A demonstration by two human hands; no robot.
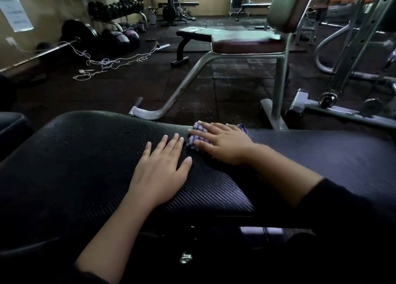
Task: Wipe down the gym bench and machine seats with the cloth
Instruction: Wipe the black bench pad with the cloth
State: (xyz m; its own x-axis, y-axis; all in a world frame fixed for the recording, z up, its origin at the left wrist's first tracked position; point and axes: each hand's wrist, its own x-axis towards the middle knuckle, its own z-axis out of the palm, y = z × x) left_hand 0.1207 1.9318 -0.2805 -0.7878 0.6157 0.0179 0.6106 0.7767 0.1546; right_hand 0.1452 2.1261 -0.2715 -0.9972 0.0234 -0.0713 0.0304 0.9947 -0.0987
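— black ribbed vinyl fills most of what we see: the padded worktop (90,165) runs across the lower view, its seat pad wide on the left and a second pad stretching off to the right.

— where do we find the cloth?

— the cloth (194,138), checked purple and white, lies bunched on the far edge of the worktop, about where the two pads meet. our right hand (222,143) presses flat on top of it, fingers (205,126) straight and slightly apart, so only the cloth's left part and a corner by the wrist show.

— and the other hand?

— our left hand (161,169) rests palm down on the worktop just beside the cloth, on its near left. its fingers (173,143) are straight and close together, the thumb spread out; it holds nothing. pale specks dot the worktop left of that hand.

— what lies beyond the worktop?

— past its far edge, a grey-framed seat (246,40) with an upright back pad stands on dark rubber floor (107,92). behind that seat, a flat bench (194,34) on black legs. far left of the worktop's far edge, a white cord (107,62) sprawls tangled on the floor near a barbell (42,53), with a dumbbell rack (111,7) against the wall. to the right, a machine frame (342,47) rises on grey tubes.
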